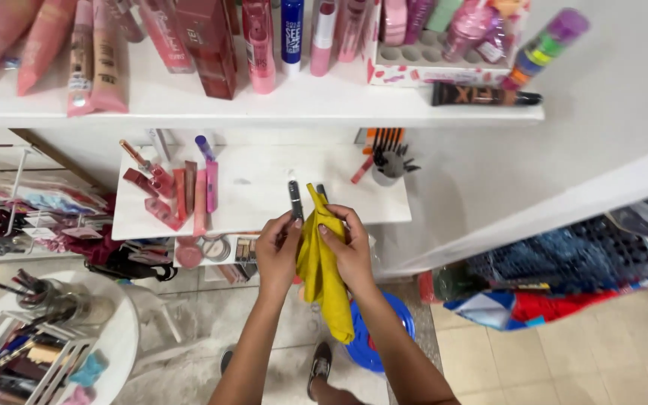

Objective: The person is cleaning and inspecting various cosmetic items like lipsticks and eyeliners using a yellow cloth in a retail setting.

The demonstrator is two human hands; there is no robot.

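left hand (277, 251) pinching dark tube (295, 201), right hand (350, 247) clutching yellow cloth (322, 277) at 3 o'clock. best wiping with cloth wrapped snug, tube steadied above white shelf (264, 187).

Just beyond my grip on the cloth (322, 262), the middle of the lower shelf (264, 187) lies bare, so a hand could pass there. To the left of it a row of pink tubes (181, 191) blocks the way; to the right stands a grey cup of brushes (390, 165). Above, the upper shelf (264, 105) overhangs. Below the grip, open floor, but for a blue stool (380, 337).
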